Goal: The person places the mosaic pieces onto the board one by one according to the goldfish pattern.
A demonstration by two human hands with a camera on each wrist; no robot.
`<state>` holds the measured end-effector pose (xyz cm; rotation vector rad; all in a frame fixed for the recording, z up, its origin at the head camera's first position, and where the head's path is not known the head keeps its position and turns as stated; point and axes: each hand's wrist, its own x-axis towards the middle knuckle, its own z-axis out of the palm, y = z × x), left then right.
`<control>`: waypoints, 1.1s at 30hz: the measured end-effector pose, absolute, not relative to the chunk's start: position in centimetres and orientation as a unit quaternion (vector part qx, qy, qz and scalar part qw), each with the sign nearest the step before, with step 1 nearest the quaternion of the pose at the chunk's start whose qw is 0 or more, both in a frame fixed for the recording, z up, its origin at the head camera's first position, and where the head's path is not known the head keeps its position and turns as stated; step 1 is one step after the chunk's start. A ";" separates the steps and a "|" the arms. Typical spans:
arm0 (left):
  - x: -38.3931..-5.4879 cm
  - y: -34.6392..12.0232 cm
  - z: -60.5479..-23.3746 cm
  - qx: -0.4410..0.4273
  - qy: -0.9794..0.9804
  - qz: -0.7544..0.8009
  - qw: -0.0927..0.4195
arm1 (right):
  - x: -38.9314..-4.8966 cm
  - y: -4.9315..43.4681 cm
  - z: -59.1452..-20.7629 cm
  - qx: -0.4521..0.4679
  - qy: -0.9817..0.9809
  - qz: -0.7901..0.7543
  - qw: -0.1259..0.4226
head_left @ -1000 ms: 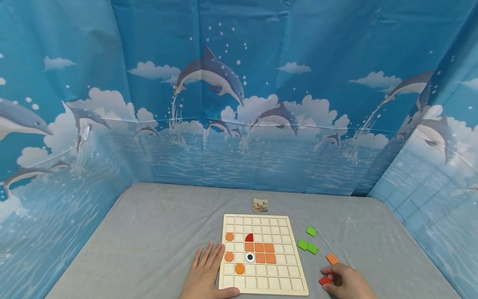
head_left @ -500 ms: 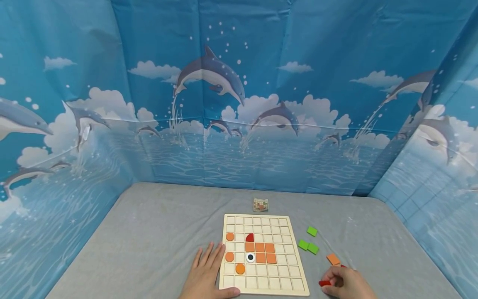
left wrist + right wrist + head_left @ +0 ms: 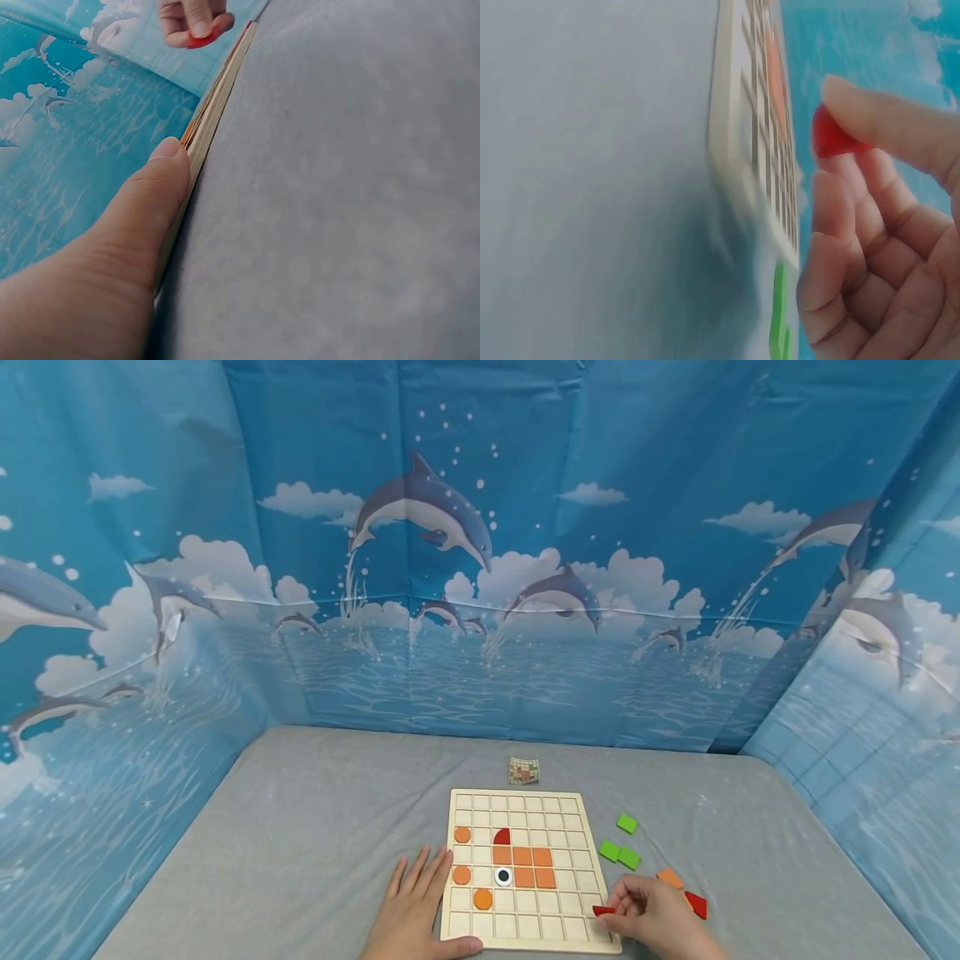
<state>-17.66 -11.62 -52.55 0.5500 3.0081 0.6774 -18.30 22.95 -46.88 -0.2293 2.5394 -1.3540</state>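
Observation:
A pale wooden grid board (image 3: 538, 928) lies on the cloth. My left hand (image 3: 411, 910) rests at its left side with fingers spread, the thumb touching the near edge. Over the board's near right corner, my right hand (image 3: 651, 912) pinches a red quarter-round tile (image 3: 830, 137) between thumb and fingertips. On the board sit orange square tiles (image 3: 522, 857), a red quarter-round tile (image 3: 502, 837), a white disc with a black dot (image 3: 503, 877) and three orange discs (image 3: 483, 899).
Right of the board lie three green square tiles (image 3: 628, 858). Another orange tile (image 3: 670, 878) and a red tile (image 3: 697, 905) lie beside my right hand, partly covered. A small printed card (image 3: 523, 771) lies beyond the board. A dolphin-print curtain (image 3: 480, 685) surrounds the table.
My right hand has picked up a red tile from the cloth and carried it left to the board's corner. The left hand has stayed where it was.

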 end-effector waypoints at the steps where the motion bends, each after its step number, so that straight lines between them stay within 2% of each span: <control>1: -17.6 -11.6 -52.6 0.176 0.960 0.218 0.004 | -18.4 22.4 -46.8 -0.078 0.871 -0.469 0.124; 17: -17.9 -11.4 -52.6 0.163 0.966 0.200 0.013 | -19.6 14.8 -47.9 -0.162 0.872 -0.455 0.081; 33: -17.7 -11.4 -52.5 0.169 0.964 0.204 0.004 | -20.2 11.9 -48.0 -0.179 0.876 -0.445 0.049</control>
